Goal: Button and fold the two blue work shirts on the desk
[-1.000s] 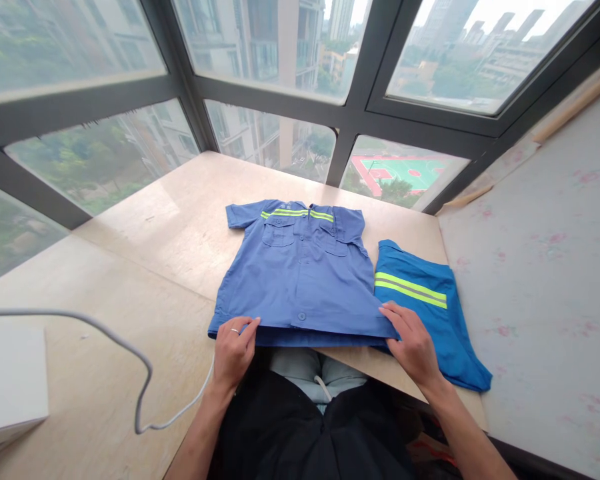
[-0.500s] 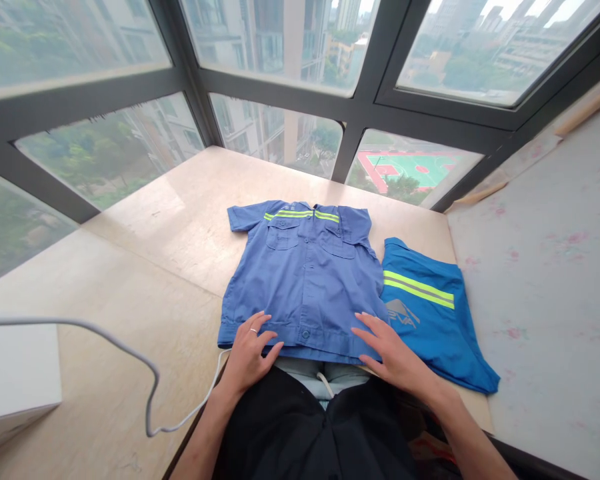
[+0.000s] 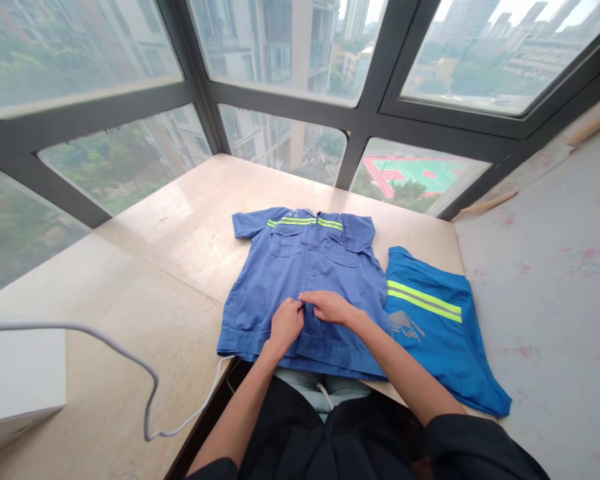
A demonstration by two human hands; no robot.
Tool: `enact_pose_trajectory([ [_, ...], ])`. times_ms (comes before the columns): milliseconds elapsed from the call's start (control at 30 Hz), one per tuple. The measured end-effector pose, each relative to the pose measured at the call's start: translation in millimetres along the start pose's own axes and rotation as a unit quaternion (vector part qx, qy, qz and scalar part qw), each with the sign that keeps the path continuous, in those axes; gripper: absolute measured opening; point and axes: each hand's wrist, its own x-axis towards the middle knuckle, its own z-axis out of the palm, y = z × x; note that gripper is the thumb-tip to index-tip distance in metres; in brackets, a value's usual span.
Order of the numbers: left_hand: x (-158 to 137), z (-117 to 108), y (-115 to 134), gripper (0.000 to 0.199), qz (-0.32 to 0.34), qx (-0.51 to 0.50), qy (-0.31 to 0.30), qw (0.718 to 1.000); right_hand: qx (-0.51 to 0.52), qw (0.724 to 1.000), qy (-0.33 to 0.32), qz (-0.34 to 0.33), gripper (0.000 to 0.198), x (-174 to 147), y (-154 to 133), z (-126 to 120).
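Note:
A blue short-sleeved work shirt (image 3: 280, 283) lies front up on the ledge, collar away from me, with a yellow-green and grey stripe across its chest. Both hands meet over its button placket, below the two chest pockets. My left hand (image 3: 286, 325) is closed, its fingertips pinching the placket's edge. From the right, my right hand (image 3: 333, 308) reaches across with fingers bent together at the same spot, touching the left fingertips. The fingers hide the button there. One lower button (image 3: 306, 345) shows near the hem.
A brighter blue folded garment (image 3: 430, 347) with a yellow-green stripe and grey print lies to the right, against the papered wall (image 3: 550, 287). At left stand a white box (image 3: 25, 373) and a grey-white cable (image 3: 153, 387). Windows (image 3: 285, 140) border the pale ledge (image 3: 145, 280).
Both hands have moved from resting spread on the shirt's lower corners to the middle placket, where their fingers have closed. The view has shifted slightly; the garments lie as before.

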Motion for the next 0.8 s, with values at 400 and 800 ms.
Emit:
enact_pose_trajectory([
  [400, 11, 2, 10, 0.017, -0.053, -0.071, 0.014, 0.996, -0.073, 0.993, 0.068, -0.06, 0.017, -11, 15, -3],
  [800, 16, 5, 0, 0.02, -0.081, -0.342, 0.025, 0.936, -0.017, 0.969, 0.224, -0.106, 0.022, -19, 18, 11],
])
